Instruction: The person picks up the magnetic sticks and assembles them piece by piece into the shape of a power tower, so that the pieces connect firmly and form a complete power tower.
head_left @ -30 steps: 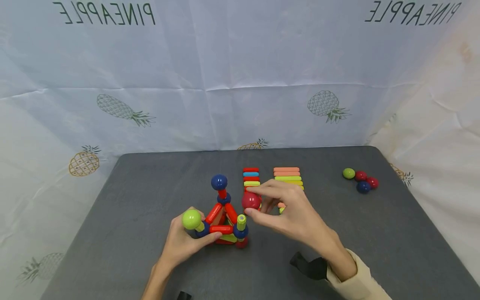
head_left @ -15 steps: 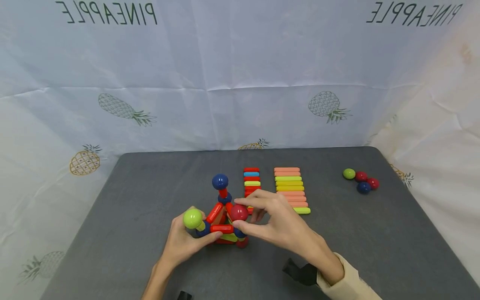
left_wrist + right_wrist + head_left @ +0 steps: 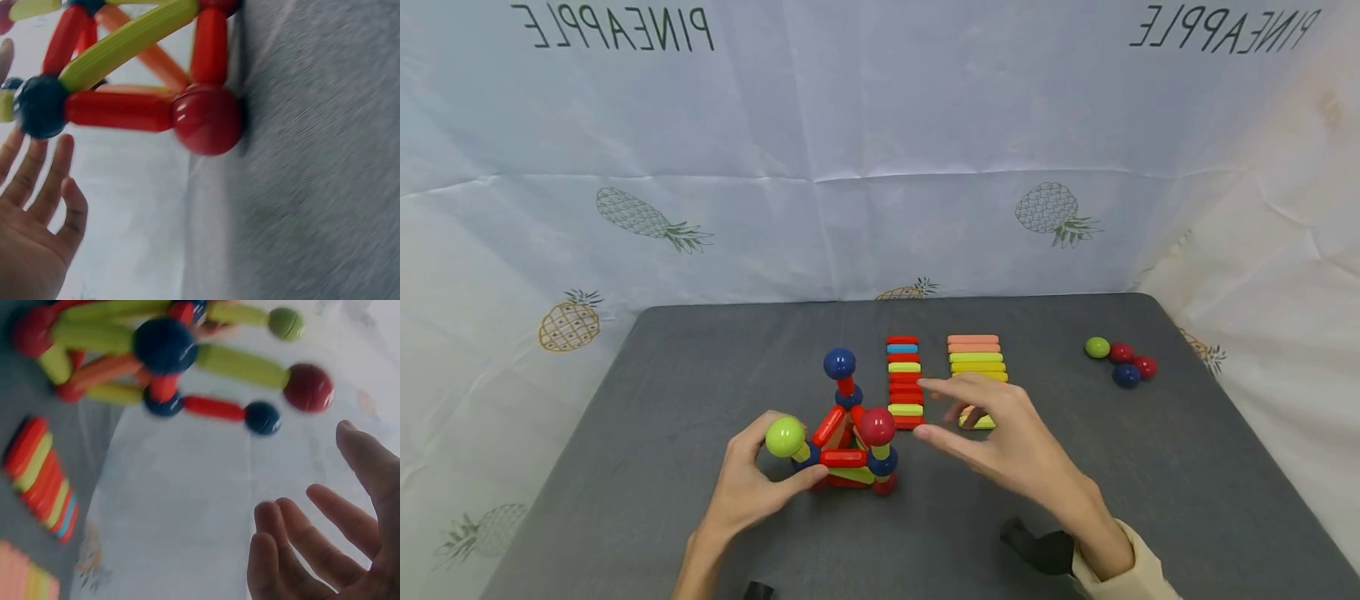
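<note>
A magnetic rod-and-ball structure (image 3: 844,458) stands on the table, with red, lime and orange rods joined by blue and red balls. My left hand (image 3: 752,479) holds its left corner, thumb in front and fingers behind; in the left wrist view the fingertips are by a blue ball (image 3: 41,106). Three uprights rise from the upper corners, topped by a lime ball (image 3: 785,437), a blue ball (image 3: 839,364) and a red ball (image 3: 877,426). To the right, my right hand (image 3: 1011,437) is apart from the red ball, thumb and fingers spread with nothing between them.
A column of short rods (image 3: 906,388) in red, lime and blue lies behind the structure. Longer orange and yellow rods (image 3: 976,357) lie beside it, partly behind my right hand. Several loose balls (image 3: 1124,375) sit at the far right. A patterned cloth hangs behind the table.
My right hand brought the red ball onto the front right lime upright, let go and drew back to the right. My left hand has shifted slightly left along the structure's corner.
</note>
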Tool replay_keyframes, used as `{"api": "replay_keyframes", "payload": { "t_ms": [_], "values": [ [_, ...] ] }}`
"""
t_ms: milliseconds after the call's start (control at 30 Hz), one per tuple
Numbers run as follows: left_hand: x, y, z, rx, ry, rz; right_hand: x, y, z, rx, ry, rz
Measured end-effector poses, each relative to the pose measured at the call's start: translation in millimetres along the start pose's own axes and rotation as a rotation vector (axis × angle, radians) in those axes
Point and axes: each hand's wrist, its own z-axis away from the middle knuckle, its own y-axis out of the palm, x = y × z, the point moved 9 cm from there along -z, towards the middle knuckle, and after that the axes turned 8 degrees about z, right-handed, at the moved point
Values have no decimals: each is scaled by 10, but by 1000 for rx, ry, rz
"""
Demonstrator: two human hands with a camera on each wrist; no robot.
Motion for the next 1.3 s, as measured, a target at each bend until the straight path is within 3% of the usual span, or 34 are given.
{"api": "replay_keyframes", "payload": {
  "t_ms": [133, 300, 467, 600, 767, 1000, 1300],
  "values": [
    [-143, -115, -9, -20, 74, 56, -380, -47, 116, -30, 84, 171],
    [-284, -187, -11, -33, 153, 59, -813, 85, 293, 46, 181, 321],
    [-333, -189, -21, -14, 188, 65, -1076, 328, 367, 127, 182, 384],
    [-345, -185, -21, -5, 200, 47, -1118, 485, 365, 149, 122, 436],
    [-341, -160, -26, 19, 192, 34, -1094, 566, 357, 117, 59, 505],
    [-303, -162, -38, 13, 145, -26, -1134, 633, 386, 147, 85, 450],
    [-295, -171, -30, -1, 157, -41, -1195, 650, 364, 243, 138, 384]
  ]
}}
